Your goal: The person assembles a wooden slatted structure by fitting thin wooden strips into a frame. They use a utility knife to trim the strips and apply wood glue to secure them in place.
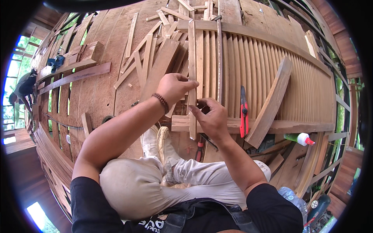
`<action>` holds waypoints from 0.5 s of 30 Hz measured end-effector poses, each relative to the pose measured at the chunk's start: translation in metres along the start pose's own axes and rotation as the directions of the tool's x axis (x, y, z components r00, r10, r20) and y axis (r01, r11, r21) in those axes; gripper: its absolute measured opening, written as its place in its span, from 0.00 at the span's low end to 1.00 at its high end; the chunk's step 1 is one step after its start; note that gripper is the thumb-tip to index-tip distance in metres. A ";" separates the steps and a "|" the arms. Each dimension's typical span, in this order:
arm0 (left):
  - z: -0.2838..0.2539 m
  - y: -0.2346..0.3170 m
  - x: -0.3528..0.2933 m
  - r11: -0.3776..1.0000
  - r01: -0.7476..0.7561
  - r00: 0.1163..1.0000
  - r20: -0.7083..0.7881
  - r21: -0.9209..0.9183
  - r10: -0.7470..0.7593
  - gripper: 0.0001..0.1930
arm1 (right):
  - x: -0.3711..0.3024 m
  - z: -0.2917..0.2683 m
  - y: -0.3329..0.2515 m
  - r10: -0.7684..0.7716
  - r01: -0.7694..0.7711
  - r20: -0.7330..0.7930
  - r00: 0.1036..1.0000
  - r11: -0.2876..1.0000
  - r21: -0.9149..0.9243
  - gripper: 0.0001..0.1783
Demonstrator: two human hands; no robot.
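Note:
A louvered wooden panel (233,123) lies across the floor in front of me, its many slats set side by side between two long rails. Across its left end runs a narrow wooden strip (192,46), spanning both rails. My left hand (175,92), with a beaded bracelet at the wrist, pinches the strip about midway. Lower down, near the close rail, my right hand (211,118) has its thumb and fingers closed round the same strip. A long, thin metal bar (220,58) lies over the slats just right of it. Beyond that, a red utility knife (244,114) rests on the panel.
A thick board (271,101) lies slanted over the slats. Past the near rail are a glue bottle (302,139) and a red-handled tool (199,149). Loose strips (149,54) are piled to the left. Farther left, a blue power tool (56,61) sits near another person (24,88).

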State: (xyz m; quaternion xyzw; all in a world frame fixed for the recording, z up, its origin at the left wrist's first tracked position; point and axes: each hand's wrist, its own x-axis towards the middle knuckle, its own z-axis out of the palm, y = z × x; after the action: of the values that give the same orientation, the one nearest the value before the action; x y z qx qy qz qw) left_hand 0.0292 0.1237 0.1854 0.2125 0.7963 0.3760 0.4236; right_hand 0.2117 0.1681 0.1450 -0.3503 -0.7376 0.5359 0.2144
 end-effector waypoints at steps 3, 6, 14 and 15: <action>-0.002 -0.013 0.036 0.985 0.080 0.997 -0.029 0.151 -0.076 0.22 | 0.004 -0.003 0.004 -0.049 0.047 -0.022 0.999 0.996 -0.076 0.17; 0.001 -0.041 0.085 0.963 0.069 0.998 -0.032 0.259 -0.062 0.21 | 0.007 -0.015 0.005 0.026 -0.027 -0.012 1.000 0.996 -0.086 0.18; 0.012 -0.047 0.116 0.926 0.086 0.995 0.016 0.368 -0.099 0.21 | 0.009 -0.025 0.016 0.092 -0.091 0.027 0.995 0.995 -0.033 0.17; 0.013 -0.045 0.116 0.927 0.081 0.996 0.010 0.365 -0.091 0.21 | 0.010 -0.026 0.018 0.088 -0.087 0.022 0.996 0.996 -0.035 0.17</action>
State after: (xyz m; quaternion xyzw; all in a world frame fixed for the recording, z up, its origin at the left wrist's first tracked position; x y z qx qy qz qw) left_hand -0.0242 0.1768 0.0859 0.2574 0.8550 0.2002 0.4034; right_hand 0.2284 0.1951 0.1365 -0.3793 -0.7331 0.5364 0.1761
